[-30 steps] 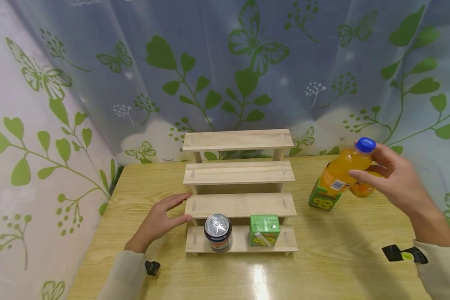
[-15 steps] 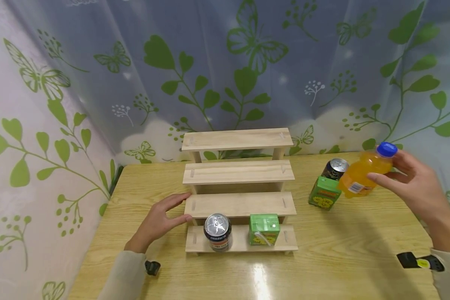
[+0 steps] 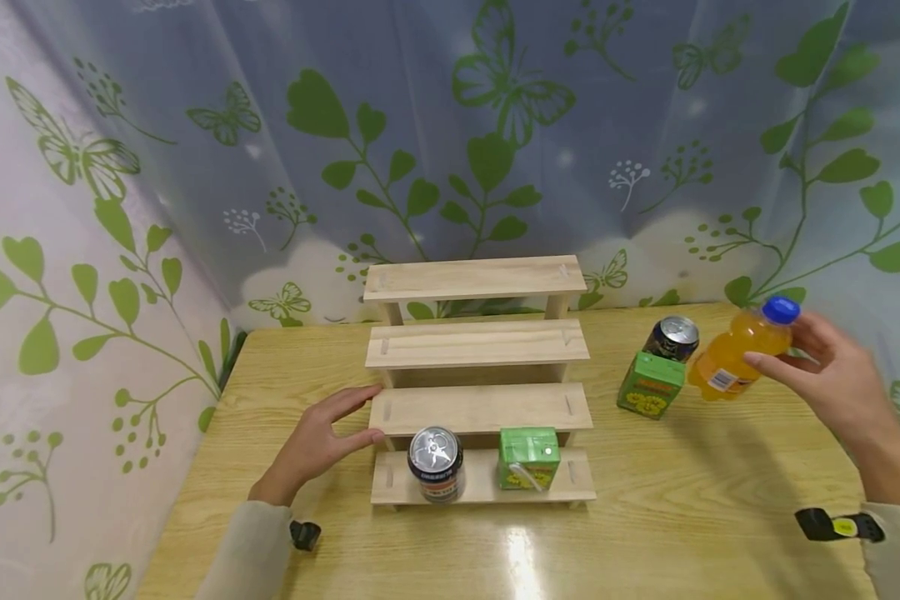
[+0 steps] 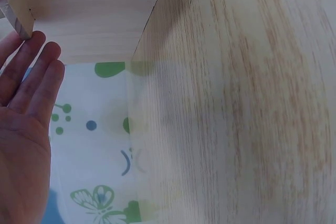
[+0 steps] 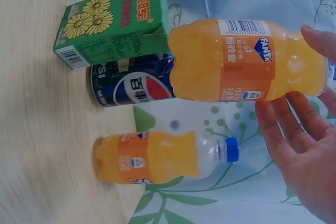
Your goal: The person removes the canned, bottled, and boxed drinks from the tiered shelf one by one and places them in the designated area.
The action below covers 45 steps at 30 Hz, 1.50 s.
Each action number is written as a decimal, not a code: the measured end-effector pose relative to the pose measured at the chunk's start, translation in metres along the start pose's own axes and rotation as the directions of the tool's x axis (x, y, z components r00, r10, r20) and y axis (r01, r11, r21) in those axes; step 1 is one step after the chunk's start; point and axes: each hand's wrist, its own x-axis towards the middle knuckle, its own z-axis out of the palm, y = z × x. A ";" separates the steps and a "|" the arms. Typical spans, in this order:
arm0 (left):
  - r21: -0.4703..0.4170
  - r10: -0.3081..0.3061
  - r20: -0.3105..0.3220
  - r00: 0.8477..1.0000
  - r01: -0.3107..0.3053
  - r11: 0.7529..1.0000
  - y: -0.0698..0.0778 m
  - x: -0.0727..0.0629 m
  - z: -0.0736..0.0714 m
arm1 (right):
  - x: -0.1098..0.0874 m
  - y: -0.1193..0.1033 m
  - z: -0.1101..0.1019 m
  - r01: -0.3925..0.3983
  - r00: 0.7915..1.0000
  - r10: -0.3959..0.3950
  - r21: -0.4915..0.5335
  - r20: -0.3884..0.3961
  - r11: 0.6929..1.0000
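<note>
In the head view my right hand point(image 3: 832, 379) holds a Fanta bottle point(image 3: 733, 360) of orange soda by its upper part, tilted, blue cap up. The right wrist view has the held bottle point(image 5: 223, 61) over a second Fanta bottle point(image 5: 152, 158) standing on the table. Beside them are a green drink carton point(image 3: 651, 385) and, just behind it, a dark Pepsi can point(image 3: 673, 337). My left hand point(image 3: 318, 437) rests at the left end of a stepped wooden rack point(image 3: 480, 410), fingers extended and fingertips at a board's end point(image 4: 21, 19).
A dark can point(image 3: 436, 465) and a second green carton point(image 3: 529, 458) with a straw on its front stand on the rack's lowest step. The wooden table point(image 3: 667, 517) reaches back to a curtain point(image 3: 420, 167) printed with leaves and butterflies.
My right hand has carried the held Fanta bottle to the right and slightly down, uncovering the Pepsi can and the green carton. The left hand has stayed at the rack.
</note>
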 end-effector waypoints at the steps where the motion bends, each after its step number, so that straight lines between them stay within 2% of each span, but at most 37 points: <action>1: -0.001 -0.001 0.000 1.000 0.001 1.000 0.000 0.000 0.000 | 0.000 0.002 0.000 0.001 1.000 -0.001 0.003 -0.002 1.000; 10: -0.013 -0.013 0.005 1.000 0.013 1.000 -0.002 0.000 0.000 | 0.002 0.022 0.005 -0.065 0.998 0.065 0.007 0.021 0.998; 17: -0.021 -0.018 0.005 1.000 0.018 1.000 -0.002 0.000 0.000 | 0.003 0.040 0.012 -0.090 0.996 0.090 -0.018 0.012 0.996; 23: -0.010 -0.013 0.000 1.000 0.013 1.000 -0.001 0.000 0.000 | 0.003 0.053 0.016 -0.099 0.994 0.098 0.025 0.051 0.995; 45: -0.022 -0.023 0.003 1.000 0.023 1.000 -0.002 0.000 0.001 | 0.000 0.072 0.034 -0.117 0.992 0.113 0.082 0.055 0.990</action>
